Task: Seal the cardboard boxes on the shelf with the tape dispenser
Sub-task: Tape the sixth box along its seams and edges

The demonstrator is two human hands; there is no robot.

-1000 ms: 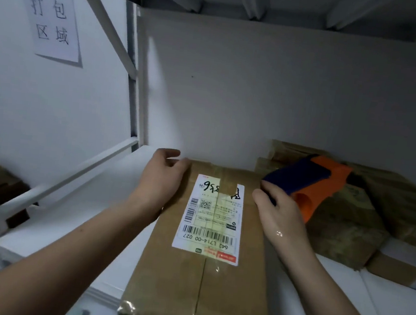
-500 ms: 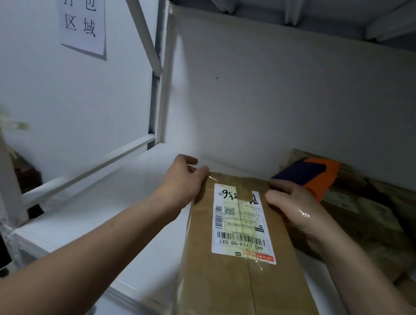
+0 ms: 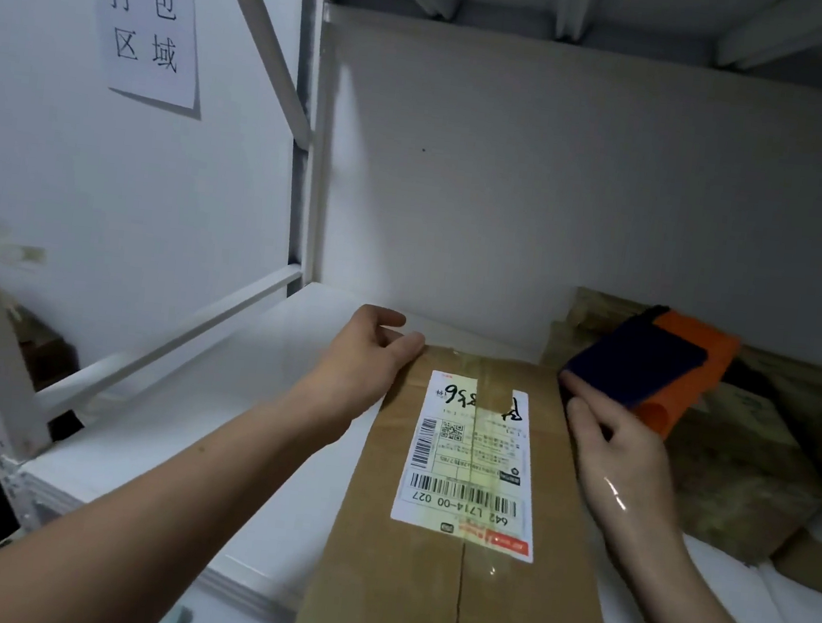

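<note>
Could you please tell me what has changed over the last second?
The right hand slid off the far right corner of the brown taped cardboard box to its right edge, fingertips reaching the blue-and-orange tape dispenser. The left hand still holds the far left corner; box and dispenser seem unmoved.

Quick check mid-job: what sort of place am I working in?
Most likely a parcel packing area. A taped cardboard box with a barcoded shipping label lies on a white shelf, more wrapped parcels sit at the right, and the wall sign reads "packing area" in Chinese.
</note>
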